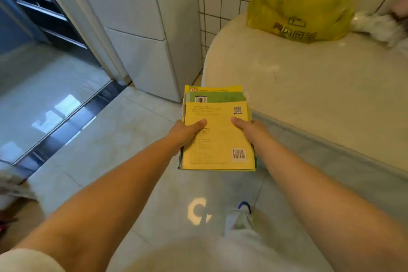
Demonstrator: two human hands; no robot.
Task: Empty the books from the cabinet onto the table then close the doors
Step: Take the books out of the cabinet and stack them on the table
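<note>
I hold a stack of books (217, 137) in front of me, over the floor and just left of the table's edge. The top book is yellow with a barcode and a QR code; a green one and another yellow one show beneath it. My left hand (187, 132) grips the stack's left side, thumb on top. My right hand (251, 129) grips the right side the same way. The table (309, 86) is pale and rounded, at the right. The cabinet is not in view.
A yellow plastic bag (300, 9) sits at the table's far side, with white crumpled material (379, 26) to its right. A white drawer unit (141, 29) stands against the tiled wall ahead. A sliding door track (72, 119) crosses the floor at left.
</note>
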